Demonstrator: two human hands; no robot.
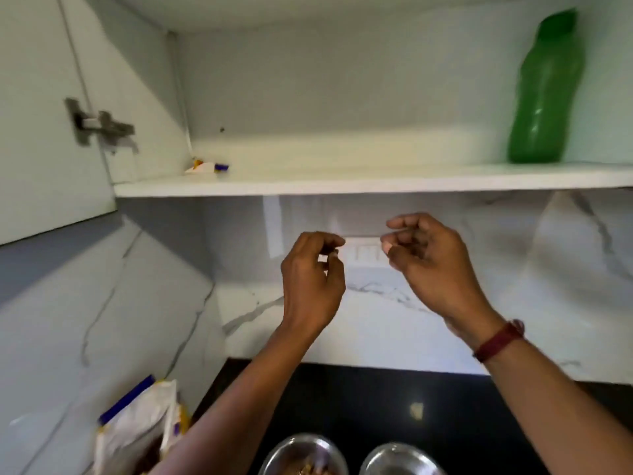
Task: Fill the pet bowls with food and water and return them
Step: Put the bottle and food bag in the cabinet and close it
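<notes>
Left hand: the left hand is raised below the shelf, its fingers loosely curled toward the thumb; nothing is held.
Right hand: the right hand is raised beside it, a little higher, fingers loosely bent; nothing is held. A red band is worn on that wrist.
Bowls: 2 steel bowls are seen at the bottom edge, side by side on the black counter, below both forearms. Brown food is seen in the left bowl; the right bowl looks bare, though only part of it is shown.
Food bag: an open bag is stood left of the bowls, against the wall.
Bottle: a green bottle is stood upright at the right end of the shelf, its long axis vertical. Whether water is inside cannot be told.
Key relation: the bottle is placed up and to the right of both hands, well apart from them; the right hand is the nearer one.
Step judged: food seems to be served in 1 bowl, and water is likely needed for the other.
Next move judged: an upward, rightward reach by the right hand would be called for, with the bottle's middle gripped from the side.
Also present: an open cabinet door is seen at left, and a small wrapper scrap at the shelf's left end.
</notes>
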